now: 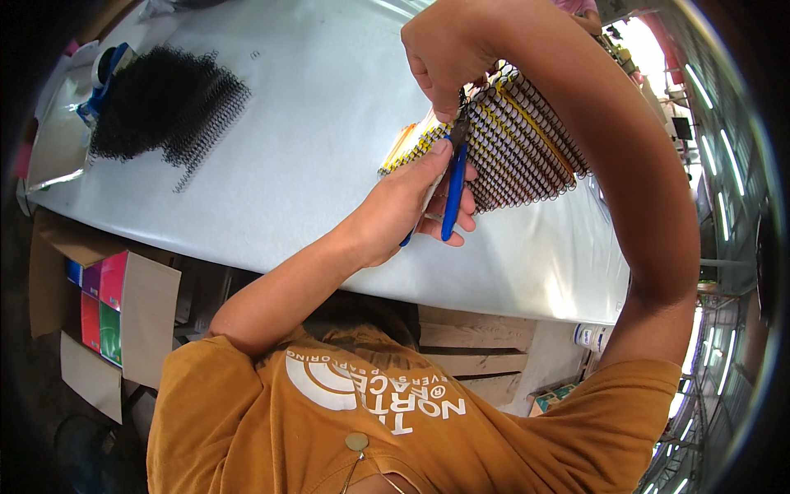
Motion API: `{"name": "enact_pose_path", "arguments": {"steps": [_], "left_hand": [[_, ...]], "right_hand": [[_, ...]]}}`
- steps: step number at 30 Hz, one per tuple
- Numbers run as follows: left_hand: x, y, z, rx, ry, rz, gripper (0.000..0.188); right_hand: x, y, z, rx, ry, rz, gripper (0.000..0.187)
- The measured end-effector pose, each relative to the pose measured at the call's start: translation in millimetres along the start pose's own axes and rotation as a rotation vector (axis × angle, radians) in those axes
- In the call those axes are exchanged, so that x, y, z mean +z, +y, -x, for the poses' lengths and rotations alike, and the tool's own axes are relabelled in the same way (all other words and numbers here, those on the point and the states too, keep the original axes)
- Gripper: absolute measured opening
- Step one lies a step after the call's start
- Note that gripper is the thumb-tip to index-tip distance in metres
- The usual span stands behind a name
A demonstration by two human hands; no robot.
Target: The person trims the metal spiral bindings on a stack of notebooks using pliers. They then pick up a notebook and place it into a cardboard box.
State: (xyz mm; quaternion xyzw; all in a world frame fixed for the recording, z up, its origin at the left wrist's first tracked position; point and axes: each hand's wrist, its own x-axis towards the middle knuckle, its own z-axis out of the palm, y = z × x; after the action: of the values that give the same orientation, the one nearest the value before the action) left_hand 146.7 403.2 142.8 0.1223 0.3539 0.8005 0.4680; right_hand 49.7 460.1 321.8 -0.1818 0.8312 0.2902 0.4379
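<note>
A stack of spiral-bound notebooks [527,148] lies on the table at the upper right, its rows of dark wire coils facing up with yellow and white edges between them. My left hand [399,202] grips blue-handled cutting pliers [455,185]. Their dark jaws reach the coil ends at the stack's left part. Across the far side comes my right hand [451,53], its fingers bent down and closed by the tips of the jaws. What those fingers pinch is hidden.
A heap of loose black wire coils [156,107] lies at the table's left, beside a blue tape dispenser [105,78]. Below the table edge stands an open cardboard box [148,317] of colourful notebooks [110,329]. A white tub [592,336] sits under the right side. Another person [580,10] is beyond.
</note>
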Motion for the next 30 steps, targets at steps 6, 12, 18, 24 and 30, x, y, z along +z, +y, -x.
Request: {"name": "enact_pose_path", "arguments": {"steps": [6,12,18,24,30], "left_hand": [[-1.2,-2.2,5.8,0.019,0.020,-0.010,0.056],[1.8,-1.1,8.7,0.018,0.052,-0.082,0.054],[-2.1,2.1,4.2,0.029,0.046,-0.081,0.053],[-5.6,-1.1,10.9,0.033,-0.005,0.006,0.052],[13.3,13.7,4.3,0.018,0.049,0.170,0.051]], "right_hand": [[9.4,-6.1,-1.3,-0.019,0.142,-0.047,0.021],[18.5,-4.1,-3.7,-0.009,0.266,-0.133,0.023],[26.9,1.6,-5.9,-0.061,0.389,-0.177,0.020],[24.5,3.3,-4.5,-0.013,0.358,-0.190,0.019],[32.7,13.7,-10.6,-0.105,0.437,-0.190,0.018]]}}
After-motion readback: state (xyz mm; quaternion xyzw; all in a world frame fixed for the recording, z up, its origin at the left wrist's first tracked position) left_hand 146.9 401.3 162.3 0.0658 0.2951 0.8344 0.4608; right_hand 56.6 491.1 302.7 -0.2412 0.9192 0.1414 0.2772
